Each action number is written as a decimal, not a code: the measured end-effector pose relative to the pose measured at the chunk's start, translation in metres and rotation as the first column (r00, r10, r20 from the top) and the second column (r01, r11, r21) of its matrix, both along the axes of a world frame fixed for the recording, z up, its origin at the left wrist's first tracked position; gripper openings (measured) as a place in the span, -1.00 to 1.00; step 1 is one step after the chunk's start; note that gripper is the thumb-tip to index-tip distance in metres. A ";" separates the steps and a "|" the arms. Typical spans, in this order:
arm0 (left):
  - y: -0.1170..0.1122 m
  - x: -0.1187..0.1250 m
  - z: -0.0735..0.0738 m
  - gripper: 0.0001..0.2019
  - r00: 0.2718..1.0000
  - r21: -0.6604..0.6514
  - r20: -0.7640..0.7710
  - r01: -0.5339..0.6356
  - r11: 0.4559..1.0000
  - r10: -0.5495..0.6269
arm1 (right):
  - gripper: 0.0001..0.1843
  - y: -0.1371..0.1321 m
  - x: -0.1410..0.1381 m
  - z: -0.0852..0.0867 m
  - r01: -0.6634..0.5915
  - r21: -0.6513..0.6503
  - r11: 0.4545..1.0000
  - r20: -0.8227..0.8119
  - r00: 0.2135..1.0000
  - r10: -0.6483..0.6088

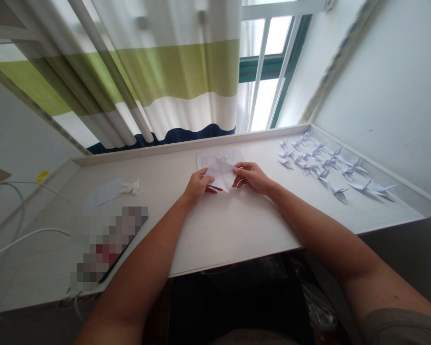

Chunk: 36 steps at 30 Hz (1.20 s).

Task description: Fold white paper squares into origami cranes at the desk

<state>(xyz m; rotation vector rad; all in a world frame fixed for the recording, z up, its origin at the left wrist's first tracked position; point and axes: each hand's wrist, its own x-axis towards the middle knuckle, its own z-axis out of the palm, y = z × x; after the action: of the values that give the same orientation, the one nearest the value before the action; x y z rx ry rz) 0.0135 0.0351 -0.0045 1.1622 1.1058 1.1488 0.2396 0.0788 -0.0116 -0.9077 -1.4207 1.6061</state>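
Note:
A partly folded white paper (pixel 221 175) is held just above the pale desk (pixel 215 230) by both hands. My left hand (pixel 197 186) pinches its left edge with the fingers closed. My right hand (pixel 251 176) grips its right corner, fingers curled round it. A printed sheet (pixel 208 157) lies flat on the desk right behind the paper.
Several folded paper cranes (pixel 319 160) stand in rows at the right of the desk, near the wall. A stack of white sheets (pixel 106 191) and a crumpled paper scrap (pixel 132 187) lie at the left. A blurred flat object (pixel 107 244) and white cables (pixel 17 237) are further left. A striped curtain (pixel 147 81) hangs behind.

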 end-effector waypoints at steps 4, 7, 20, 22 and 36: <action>0.000 0.002 -0.001 -0.66 1.000 -0.007 -0.011 -0.023 1.000 0.023 | -0.54 -0.002 -0.003 0.001 -0.044 0.011 0.999 0.026 0.999 0.044; 0.000 0.003 -0.003 -0.66 0.999 -0.009 -0.028 0.016 1.000 -0.016 | -0.57 -0.004 -0.005 0.001 -0.062 0.026 0.998 0.039 0.997 0.061; 0.005 0.000 -0.016 -0.73 0.976 0.332 -0.159 -0.088 0.939 0.147 | -0.76 -0.003 -0.007 -0.001 0.165 0.219 0.962 0.154 0.967 -0.201; 0.004 0.000 -0.017 -0.79 0.955 0.471 -0.232 -0.058 0.880 0.187 | -0.76 -0.005 -0.007 0.002 0.222 0.211 0.952 0.153 0.954 -0.256; 0.004 -0.002 -0.020 -0.55 0.911 0.680 -0.381 0.161 0.715 0.157 | -0.56 -0.008 -0.007 0.013 0.051 -0.057 0.997 -0.295 0.953 -0.065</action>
<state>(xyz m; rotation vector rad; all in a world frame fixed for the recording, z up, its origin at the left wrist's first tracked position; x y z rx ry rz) 0.0111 0.0391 -0.0245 2.0925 0.9822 1.4150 0.2321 0.0706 0.0016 -0.6930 -1.1402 1.6596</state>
